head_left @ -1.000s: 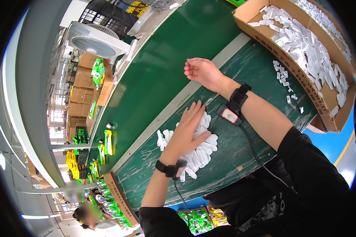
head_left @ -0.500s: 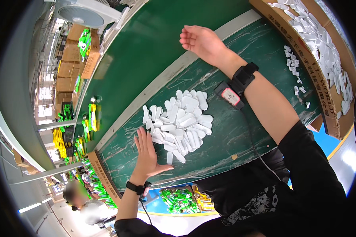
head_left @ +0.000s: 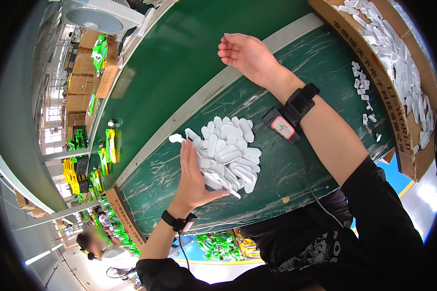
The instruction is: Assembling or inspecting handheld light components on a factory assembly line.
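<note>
A pile of flat, white, oval plastic pieces (head_left: 228,150) lies on the worn green work surface (head_left: 272,184). My left hand (head_left: 193,182) presses against the left side of the pile, with its fingers stretched out and its thumb apart along the near edge. It grips nothing. Past the pile, my right hand (head_left: 250,56) hovers by the far metal strip, palm turned partly up. Its fingers are loosely bent, and nothing shows in them. One white piece (head_left: 176,138) lies at the pile's far left edge, by my left fingertips.
An open cardboard box (head_left: 398,131) at the right holds many white pieces. Small white parts (head_left: 360,87) lie scattered beside it. A green belt (head_left: 179,53) runs beyond the metal strip (head_left: 209,94). Green and yellow items (head_left: 110,145) lie on it at left, and a person (head_left: 99,245) is farther off.
My left hand has moved right and slightly up, pushing the pile's left side inward into a tighter heap. My right hand has stayed nearly in place.
</note>
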Motion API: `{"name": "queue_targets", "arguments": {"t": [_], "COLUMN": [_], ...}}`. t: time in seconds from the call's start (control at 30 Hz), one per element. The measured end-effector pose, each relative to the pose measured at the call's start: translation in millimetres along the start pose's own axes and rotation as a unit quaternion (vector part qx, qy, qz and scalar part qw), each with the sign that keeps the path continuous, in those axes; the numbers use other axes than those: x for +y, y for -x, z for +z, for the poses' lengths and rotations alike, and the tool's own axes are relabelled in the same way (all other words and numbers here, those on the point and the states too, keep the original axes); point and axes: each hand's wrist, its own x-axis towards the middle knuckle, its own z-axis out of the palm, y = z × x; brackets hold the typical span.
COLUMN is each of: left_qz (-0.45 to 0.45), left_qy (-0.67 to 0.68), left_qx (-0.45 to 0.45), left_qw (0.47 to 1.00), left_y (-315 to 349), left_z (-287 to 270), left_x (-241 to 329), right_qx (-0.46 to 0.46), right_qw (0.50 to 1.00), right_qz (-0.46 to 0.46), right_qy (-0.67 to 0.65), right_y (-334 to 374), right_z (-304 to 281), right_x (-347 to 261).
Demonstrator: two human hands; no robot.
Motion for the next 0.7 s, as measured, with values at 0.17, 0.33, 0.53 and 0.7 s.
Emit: {"name": "queue_targets", "arguments": {"t": [0.17, 0.33, 0.53, 0.7], "left_qz": [-0.011, -0.101, -0.083, -0.041], "left_qy": [0.037, 0.088, 0.21, 0.248], "left_qx": [0.026, 0.088, 0.036, 0.062], "left_qw": [0.999, 0.987, 0.974, 0.966], "left_y": [-2.3, -14.6, -32.7, -33.8], "left_z": [0.5, -17.3, -4.0, 5.0], "left_x": [3.0, -27.3, -13.6, 7.9], "right_qx": [0.015, 0.006, 0.002, 0.013], "right_qw": [1.0, 1.0, 1.0, 1.0], "right_qz": [-0.008, -0.009, -0.008, -0.001], "right_qy": [0.009, 0.007, 0.012, 0.025], "right_y": [-0.1, -1.4, -0.8, 0.5], "right_z": [0.9, 4.7, -4.9, 0.8], "right_x": [0.5, 2.2, 1.6, 1.3]}}
